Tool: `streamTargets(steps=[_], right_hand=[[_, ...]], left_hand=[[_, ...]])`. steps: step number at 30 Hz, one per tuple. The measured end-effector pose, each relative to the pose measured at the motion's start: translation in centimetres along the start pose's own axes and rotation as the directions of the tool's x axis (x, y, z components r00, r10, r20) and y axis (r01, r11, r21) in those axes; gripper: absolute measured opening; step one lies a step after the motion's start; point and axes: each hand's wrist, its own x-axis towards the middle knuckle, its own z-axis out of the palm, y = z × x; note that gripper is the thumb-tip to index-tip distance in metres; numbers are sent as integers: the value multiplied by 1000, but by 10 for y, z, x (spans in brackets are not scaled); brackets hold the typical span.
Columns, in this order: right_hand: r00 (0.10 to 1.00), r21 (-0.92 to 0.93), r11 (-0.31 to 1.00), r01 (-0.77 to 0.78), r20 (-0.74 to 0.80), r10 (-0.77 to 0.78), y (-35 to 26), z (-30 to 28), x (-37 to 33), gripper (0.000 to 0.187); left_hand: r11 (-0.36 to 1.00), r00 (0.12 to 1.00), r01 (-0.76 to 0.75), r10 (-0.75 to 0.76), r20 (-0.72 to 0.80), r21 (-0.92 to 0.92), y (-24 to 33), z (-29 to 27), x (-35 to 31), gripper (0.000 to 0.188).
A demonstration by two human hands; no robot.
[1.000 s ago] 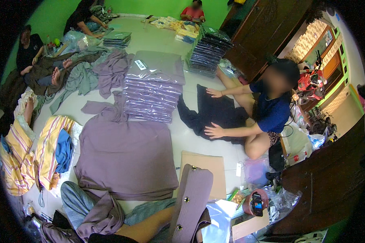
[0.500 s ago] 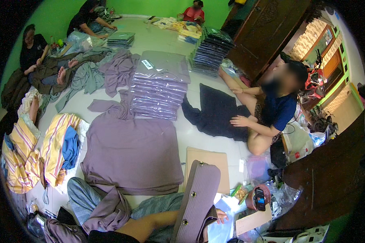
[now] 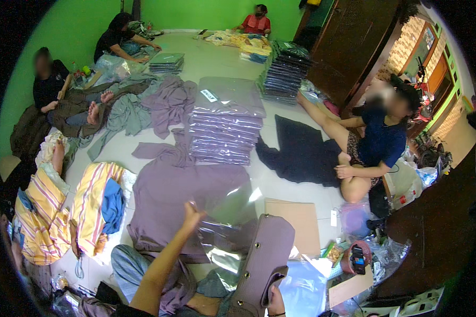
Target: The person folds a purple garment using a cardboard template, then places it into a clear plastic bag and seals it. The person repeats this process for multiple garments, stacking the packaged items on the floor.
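Observation:
My left hand [image 3: 194, 215] is raised over a mauve garment [image 3: 164, 211] spread on the floor, its fingers closed on the edge of a clear plastic bag [image 3: 230, 211]. The bag shines and hangs to the right of that hand, above the cloth. At the lower right, my right hand [image 3: 276, 302] grips the lower end of a folded mauve garment [image 3: 269, 238] with a ribbed, snap-buttoned front. This folded piece stands tilted beside the bag. A stack of bagged mauve garments [image 3: 225, 137] lies beyond the spread one.
On the right a co-worker [image 3: 381, 137] sits beside a black garment [image 3: 301, 153]. Brown cardboard [image 3: 296, 222], clear plastic sheets [image 3: 301, 282] and a phone [image 3: 358, 259] lie near my right side. Yellow striped cloth [image 3: 92, 206] is at left. A tall stack of dark bagged garments [image 3: 284, 74] stands farther back.
My left arm has swung up and forward, and its hand now holds the clear bag over the spread garment. The co-worker's hand has drawn back from the black garment. The view has shifted slightly.

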Motion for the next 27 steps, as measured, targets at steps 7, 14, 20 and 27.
streamTargets(steps=[7,14,20,27], right_hand=[[972,-268,935,-232,-40,230,-19,89,31,34],[858,-316,799,-512,-140,495,19,118,73,50],[951,-332,892,-308,-79,299,23,109,80,54],[986,-414,895,-165,-97,137,-11,109,78,56]], left_hand=[[849,928,-9,204,-312,528,13,-142,75,58],[375,761,48,587,-277,926,13,-124,69,82],[457,745,-662,491,452,594,-39,-34,11,26],[718,861,-508,428,274,475,-62,-13,5,16]])
